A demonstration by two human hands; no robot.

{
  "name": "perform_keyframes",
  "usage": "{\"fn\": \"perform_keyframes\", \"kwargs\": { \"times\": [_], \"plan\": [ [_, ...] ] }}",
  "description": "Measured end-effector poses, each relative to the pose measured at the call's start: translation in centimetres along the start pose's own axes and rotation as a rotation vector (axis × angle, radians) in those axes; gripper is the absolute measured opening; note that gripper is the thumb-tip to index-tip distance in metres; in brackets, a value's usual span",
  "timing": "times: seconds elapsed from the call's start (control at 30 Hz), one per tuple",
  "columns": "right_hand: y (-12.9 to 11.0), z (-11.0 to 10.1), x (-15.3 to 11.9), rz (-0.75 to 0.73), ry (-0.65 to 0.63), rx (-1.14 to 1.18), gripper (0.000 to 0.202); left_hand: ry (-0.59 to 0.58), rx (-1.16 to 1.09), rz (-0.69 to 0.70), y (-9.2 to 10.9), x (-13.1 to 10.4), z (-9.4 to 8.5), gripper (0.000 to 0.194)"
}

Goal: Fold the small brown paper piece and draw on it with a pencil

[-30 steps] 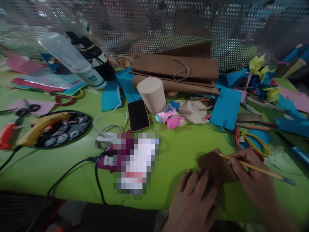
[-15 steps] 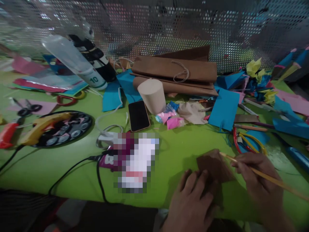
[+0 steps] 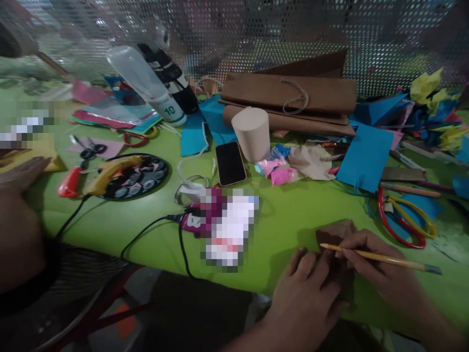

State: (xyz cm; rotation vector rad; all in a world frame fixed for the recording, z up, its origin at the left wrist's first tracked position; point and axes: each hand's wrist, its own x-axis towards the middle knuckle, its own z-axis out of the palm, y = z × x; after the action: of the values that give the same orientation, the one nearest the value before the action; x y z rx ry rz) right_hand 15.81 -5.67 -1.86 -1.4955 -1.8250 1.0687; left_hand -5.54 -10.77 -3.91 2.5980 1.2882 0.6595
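Observation:
My left hand [image 3: 306,298] lies flat on a small piece of brown paper [image 3: 335,232] near the front edge of the green table [image 3: 289,210], pinning it down. My right hand [image 3: 377,269] grips a yellow pencil [image 3: 381,257] whose tip rests on the brown paper's left part. The paper's lower half is hidden under both hands.
A black phone [image 3: 230,163], a beige paper cylinder [image 3: 251,133], brown paper bags [image 3: 289,98], blue paper sheets [image 3: 364,156], red and yellow scissors [image 3: 405,222], a glue gun [image 3: 106,171] on a black round tray and its cable lie around. Another person's arm [image 3: 20,215] rests at the left.
The view has swung left and another person's arm has come into sight. My right hand has drawn the pencil tip left across the brown paper; my left hand stays pressed on it.

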Motion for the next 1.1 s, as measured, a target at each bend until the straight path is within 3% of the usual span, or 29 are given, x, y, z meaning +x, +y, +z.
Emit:
{"fn": "perform_keyframes", "kwargs": {
  "times": [0.3, 0.77, 1.1],
  "plan": [
    [-0.3, 0.0, 0.0, -0.052, 0.046, -0.091, 0.022, -0.001, 0.006, -0.014, 0.0, 0.1, 0.0, 0.053],
    [0.2, -1.1, -0.2, 0.064, 0.381, -0.163, 0.019, -0.002, -0.002, -0.023, -0.1, 0.1, 0.2, 0.051],
    [0.8, -1.6, -0.3, 0.072, 0.513, -0.233, 0.017, 0.025, 0.007, -0.020, -0.1, 0.0, 0.2, 0.048]
  ]
}}
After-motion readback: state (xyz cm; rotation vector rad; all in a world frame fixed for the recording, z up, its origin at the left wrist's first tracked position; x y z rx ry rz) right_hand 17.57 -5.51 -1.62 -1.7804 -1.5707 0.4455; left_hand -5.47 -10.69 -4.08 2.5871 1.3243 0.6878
